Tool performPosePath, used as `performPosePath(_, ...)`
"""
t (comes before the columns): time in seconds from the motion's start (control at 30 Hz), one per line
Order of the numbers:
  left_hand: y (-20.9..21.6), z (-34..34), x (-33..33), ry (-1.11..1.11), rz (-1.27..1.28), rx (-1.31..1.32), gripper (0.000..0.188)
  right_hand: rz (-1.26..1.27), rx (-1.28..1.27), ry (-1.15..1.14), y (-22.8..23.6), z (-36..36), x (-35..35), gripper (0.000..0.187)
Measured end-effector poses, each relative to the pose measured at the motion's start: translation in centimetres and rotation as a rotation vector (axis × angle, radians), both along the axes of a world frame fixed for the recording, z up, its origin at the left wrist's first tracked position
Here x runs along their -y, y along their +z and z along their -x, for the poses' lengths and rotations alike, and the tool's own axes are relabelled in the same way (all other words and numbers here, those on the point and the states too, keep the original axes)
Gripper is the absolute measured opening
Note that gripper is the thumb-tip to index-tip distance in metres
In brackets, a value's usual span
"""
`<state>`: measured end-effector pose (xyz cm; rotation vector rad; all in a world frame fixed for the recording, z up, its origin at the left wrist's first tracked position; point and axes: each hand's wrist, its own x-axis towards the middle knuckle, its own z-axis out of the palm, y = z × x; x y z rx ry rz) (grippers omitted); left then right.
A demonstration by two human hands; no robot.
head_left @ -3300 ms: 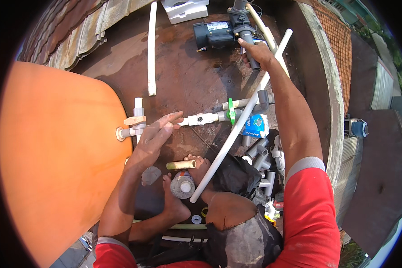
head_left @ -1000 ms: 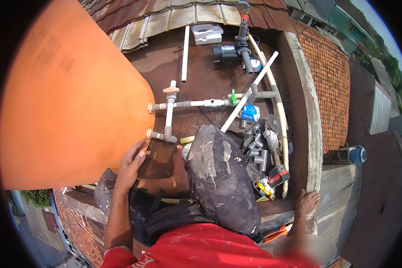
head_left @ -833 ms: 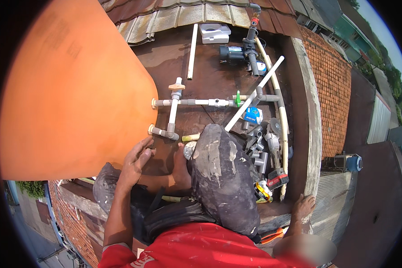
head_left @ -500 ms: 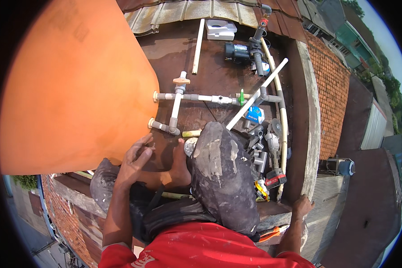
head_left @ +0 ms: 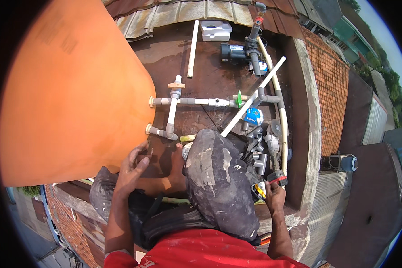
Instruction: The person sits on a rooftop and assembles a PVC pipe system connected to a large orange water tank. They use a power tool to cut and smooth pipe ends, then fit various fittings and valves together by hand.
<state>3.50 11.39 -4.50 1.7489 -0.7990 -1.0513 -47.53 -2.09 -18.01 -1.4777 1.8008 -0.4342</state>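
My left hand (head_left: 131, 166) is raised beside the lower side of a large orange tank (head_left: 76, 98), fingers apart and nothing in it. My right hand (head_left: 276, 194) is at the rear end of a cordless angle grinder (head_left: 273, 144), its fingers closed about the red and black battery (head_left: 277, 178). The grinder lies with its disc (head_left: 276, 128) pointing away from me. Next to it are several loose grey pipe fittings (head_left: 260, 163) and a yellow and black item (head_left: 258, 191). My bent knee (head_left: 214, 167) in stained dark trousers stands between my hands.
From the tank runs a pipe assembly with an orange-handled valve (head_left: 176, 85) and a green-handled valve (head_left: 239, 99). A loose white pipe (head_left: 253, 96) leans across it. Farther off are a water pump (head_left: 236, 52) and white foam packaging (head_left: 215, 31). A low wall (head_left: 309, 120) edges the right side.
My right hand has left the wall edge and moved inward to the grinder's battery end. My left hand stays near the tank, open. The view has shifted slightly.
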Motion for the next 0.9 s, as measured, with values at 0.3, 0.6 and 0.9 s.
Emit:
performPosePath(0.3, 0.2, 1.0, 1.4, -0.03, -0.011, 0.193, 0.039, 0.226, -0.022, 0.067, 6.1, -3.5, 4.2, 0.029)
performPosePath(0.6, -0.5, 0.8, 1.9, 0.077, -0.047, 0.435, 0.025, 1.063, -0.047, 0.44, 23.7, -15.6, 10.1, 0.025)
performPosePath(0.9, 0.5, 1.0, 2.1, 0.125, 0.088, 0.666, 0.012, 1.042, 0.212, 1.185, 24.8, -26.2, 6.4, 0.021)
